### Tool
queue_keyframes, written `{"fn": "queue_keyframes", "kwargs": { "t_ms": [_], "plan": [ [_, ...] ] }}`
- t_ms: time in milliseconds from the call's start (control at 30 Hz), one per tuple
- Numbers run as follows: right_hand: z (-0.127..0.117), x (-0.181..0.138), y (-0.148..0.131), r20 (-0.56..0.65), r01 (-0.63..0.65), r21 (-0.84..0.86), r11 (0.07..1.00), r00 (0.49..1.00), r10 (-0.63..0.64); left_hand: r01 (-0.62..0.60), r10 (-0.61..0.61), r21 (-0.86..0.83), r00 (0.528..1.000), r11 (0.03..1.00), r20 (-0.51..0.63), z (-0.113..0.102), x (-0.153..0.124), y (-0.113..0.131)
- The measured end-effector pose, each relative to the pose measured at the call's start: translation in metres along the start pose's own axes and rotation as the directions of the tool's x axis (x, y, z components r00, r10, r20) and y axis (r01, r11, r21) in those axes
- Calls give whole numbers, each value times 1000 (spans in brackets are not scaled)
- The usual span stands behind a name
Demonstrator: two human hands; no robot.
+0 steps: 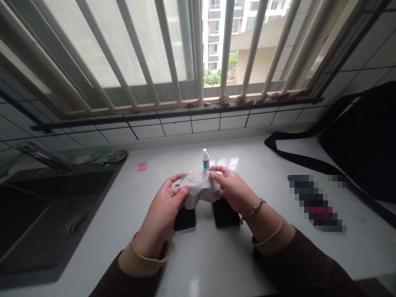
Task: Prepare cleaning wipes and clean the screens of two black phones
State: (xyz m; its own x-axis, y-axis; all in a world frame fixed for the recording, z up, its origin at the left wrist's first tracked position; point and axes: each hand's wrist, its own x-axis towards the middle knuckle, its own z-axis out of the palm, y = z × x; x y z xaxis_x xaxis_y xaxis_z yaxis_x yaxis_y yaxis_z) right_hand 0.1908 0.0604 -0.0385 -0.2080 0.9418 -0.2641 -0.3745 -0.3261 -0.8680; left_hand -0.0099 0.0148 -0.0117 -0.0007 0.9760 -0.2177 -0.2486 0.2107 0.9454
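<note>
A crumpled light grey cloth [201, 189] is stretched between my two hands above the white counter. My left hand [170, 196] pinches its left end between thumb and fingers. On the other side, my right hand [230, 185] grips the right end, thumb on top. Below the left hand lies a black phone-like slab [185, 218], partly covered by hand and cloth. A second black slab [227, 214] rests under the right hand, also partly hidden. Just behind the cloth stands a small white bottle [205, 159] with a blue label, its cap on and its base hidden.
A dark sink [62, 231] with a faucet [37, 154] takes up the left. A pink paper slip [142, 166] lies on the counter [148, 264]. At right are a black bag [361, 140] with its strap and a blurred-out object [317, 202]. A barred window is ahead.
</note>
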Motion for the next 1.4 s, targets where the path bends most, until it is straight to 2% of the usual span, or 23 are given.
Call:
{"fn": "queue_keyframes", "kwargs": {
  "t_ms": [100,167,400,567,633,733,800,1133,1233,1400],
  "plan": [
    [-5,-3,-8,131,5,5,1000,991,-5,-31,32,42,999,999,-9,-3,2,0],
    [-6,-5,-11,173,2,-10,1000,985,0,-55,57,64,998,996,-28,-5,3,0],
    [-8,-3,-11,145,29,-116,993,989,-12,-117,121,157,993,981,-15,-8,5,-1],
    [-6,-6,-16,147,53,-95,994,988,-39,-187,199,156,978,970,-65,-7,5,-1],
    [-5,-10,-19,193,108,-55,993,977,-96,-273,282,101,956,957,-87,-6,3,-2],
    [-5,-16,-22,302,210,-17,978,933,-195,-446,452,74,882,892,-131,-7,-3,-4],
    [-6,-19,-22,338,233,-24,972,917,-211,-490,496,73,856,869,-144,-7,-7,-5],
    [-1,-15,-20,284,345,-164,924,914,-291,-299,293,-17,944,954,-149,-1,2,3],
    [-2,-11,-17,214,303,-204,931,942,-259,-206,201,-25,971,978,-126,-2,2,1],
    [-1,-9,-18,135,185,-134,974,977,-167,-175,170,-32,978,984,-119,-3,2,1]
  ]
}}
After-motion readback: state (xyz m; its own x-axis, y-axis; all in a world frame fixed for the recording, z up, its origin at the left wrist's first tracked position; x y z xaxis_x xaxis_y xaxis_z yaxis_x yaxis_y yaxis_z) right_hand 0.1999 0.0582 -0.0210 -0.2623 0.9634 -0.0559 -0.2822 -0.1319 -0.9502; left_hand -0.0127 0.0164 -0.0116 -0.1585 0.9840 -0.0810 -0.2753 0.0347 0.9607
